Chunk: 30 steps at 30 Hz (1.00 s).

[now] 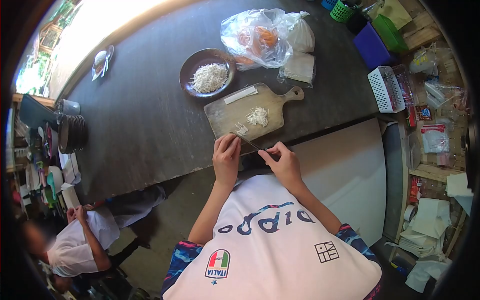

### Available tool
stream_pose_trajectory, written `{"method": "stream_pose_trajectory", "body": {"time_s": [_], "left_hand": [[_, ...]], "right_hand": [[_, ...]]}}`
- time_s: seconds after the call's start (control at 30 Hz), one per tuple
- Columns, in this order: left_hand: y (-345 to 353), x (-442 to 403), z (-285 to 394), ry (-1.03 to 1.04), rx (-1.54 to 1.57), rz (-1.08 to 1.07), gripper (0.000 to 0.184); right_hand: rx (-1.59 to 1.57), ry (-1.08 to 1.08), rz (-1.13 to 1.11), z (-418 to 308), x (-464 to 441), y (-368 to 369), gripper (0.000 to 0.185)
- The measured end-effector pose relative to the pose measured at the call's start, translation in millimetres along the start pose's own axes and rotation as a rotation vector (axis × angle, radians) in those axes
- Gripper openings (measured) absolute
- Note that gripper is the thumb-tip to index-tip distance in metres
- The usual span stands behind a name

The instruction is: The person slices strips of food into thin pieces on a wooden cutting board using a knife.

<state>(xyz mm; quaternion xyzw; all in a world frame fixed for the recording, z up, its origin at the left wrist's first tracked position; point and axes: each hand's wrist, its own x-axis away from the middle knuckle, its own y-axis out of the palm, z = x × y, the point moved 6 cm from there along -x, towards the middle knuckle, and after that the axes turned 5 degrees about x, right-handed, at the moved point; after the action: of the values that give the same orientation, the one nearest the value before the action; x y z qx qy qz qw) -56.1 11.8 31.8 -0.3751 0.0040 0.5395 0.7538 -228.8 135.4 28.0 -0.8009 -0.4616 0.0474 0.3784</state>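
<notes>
One wide dark bench (150, 110) takes up most of the view from where I stand. Second person (80, 240) in a white shirt at the near left, hands together, well apart from this work. Clear plastic bag (250, 37) with orange contents on the far side, tied white bag (301, 32) right beside it. Wooden cutting board (222, 120) at the near edge, handle pointing right. Dark bowl (186, 70) of white shreds sits just past the board, crowding its far left corner. Purple bin (372, 47) and white basket (385, 90) at the right end; plate stack (73, 134) at the left. Right hand (283, 162): fingers narrow, closed on the knife handle. Left hand (227, 156): fingers bunched at the board's near edge by the blade tip, covering that bit; can't tell if they grip anything. Wrapped white pack (300, 67) beyond the board handle. White strip (241, 95) along the board's far side, shred pile (258, 116) mid-board, knife (250, 143) slanting over the near edge, short pieces (241, 129) next to the blade.
</notes>
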Motion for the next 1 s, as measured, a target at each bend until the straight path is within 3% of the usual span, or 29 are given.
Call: {"method": "stream_pose_trajectory", "body": {"time_s": [1.0], "left_hand": [[-1.1, -2.7, -2.8, 0.023, 0.000, 0.001, 0.017]], "right_hand": [[-0.047, 0.045, -0.039, 4.0, -0.7, -1.2, 0.045]]}}
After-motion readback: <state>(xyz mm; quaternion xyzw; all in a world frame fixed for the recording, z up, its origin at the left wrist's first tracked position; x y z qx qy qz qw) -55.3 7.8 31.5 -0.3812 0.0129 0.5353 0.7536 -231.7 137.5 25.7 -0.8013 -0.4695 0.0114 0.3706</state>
